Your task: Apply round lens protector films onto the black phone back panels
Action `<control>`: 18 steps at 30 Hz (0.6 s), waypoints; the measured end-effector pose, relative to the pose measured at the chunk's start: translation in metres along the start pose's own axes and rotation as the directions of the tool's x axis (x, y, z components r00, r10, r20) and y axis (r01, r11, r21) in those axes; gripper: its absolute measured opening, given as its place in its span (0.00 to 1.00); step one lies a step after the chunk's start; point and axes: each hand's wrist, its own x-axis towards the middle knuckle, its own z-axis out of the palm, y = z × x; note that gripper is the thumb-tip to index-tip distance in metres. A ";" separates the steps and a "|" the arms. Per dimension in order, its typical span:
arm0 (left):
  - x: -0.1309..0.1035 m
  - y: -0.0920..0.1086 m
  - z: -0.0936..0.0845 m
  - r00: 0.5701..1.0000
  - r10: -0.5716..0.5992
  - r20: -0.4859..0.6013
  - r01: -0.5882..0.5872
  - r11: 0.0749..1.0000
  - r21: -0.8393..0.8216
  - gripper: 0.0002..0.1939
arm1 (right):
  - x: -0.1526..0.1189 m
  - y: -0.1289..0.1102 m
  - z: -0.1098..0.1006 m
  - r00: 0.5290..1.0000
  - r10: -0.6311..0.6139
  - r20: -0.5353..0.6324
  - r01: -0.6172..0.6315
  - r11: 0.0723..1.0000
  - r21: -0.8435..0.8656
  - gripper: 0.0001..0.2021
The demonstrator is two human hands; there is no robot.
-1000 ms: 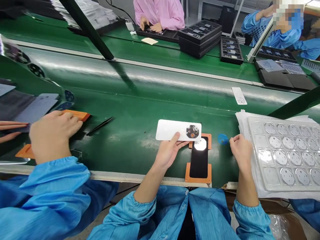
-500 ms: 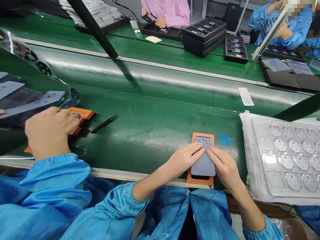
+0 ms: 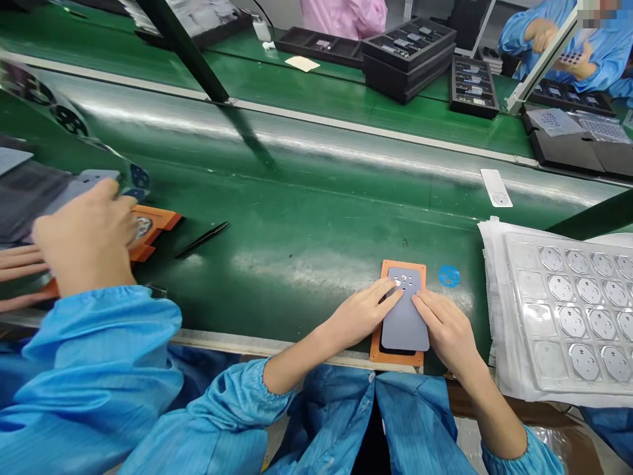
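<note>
A grey-blue phone-shaped panel with small holes near its top lies slightly turned over an orange fixture at the bench's front edge. My left hand has its fingertips on the panel's upper left edge, beside the holes. On the opposite side, my right hand presses its fingers against the upper right edge. Between them the two hands hold the panel; a dark recess shows under its lower end. Just right of the fixture, a round blue sticker lies on the green bench.
Clear trays of round discs stand on white sheets at right. A small white card lies behind. Black tweezers lie at left, near a co-worker's hand over another orange fixture. A dark post slants across the back.
The panel's holes show more clearly now, while my hands stay at its edges. The co-worker's hand at left has shifted slightly left, uncovering more of the other fixture. The view has shifted slightly.
</note>
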 end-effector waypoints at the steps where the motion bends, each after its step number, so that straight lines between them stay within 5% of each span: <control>1: -0.001 0.000 0.001 1.000 -0.008 0.009 0.008 1.000 0.021 0.20 | 0.000 0.002 0.001 1.000 -0.008 0.027 0.008 1.000 -0.015 0.20; 7: 0.001 0.004 -0.002 0.998 -0.016 0.052 0.008 0.989 0.147 0.17 | 0.002 0.008 0.008 0.981 -0.035 0.189 0.054 0.994 -0.096 0.22; 18: 0.003 0.016 -0.010 0.981 -0.013 0.194 -0.063 0.924 0.378 0.18 | 0.010 0.000 0.004 0.953 -0.037 0.302 0.081 0.988 -0.133 0.25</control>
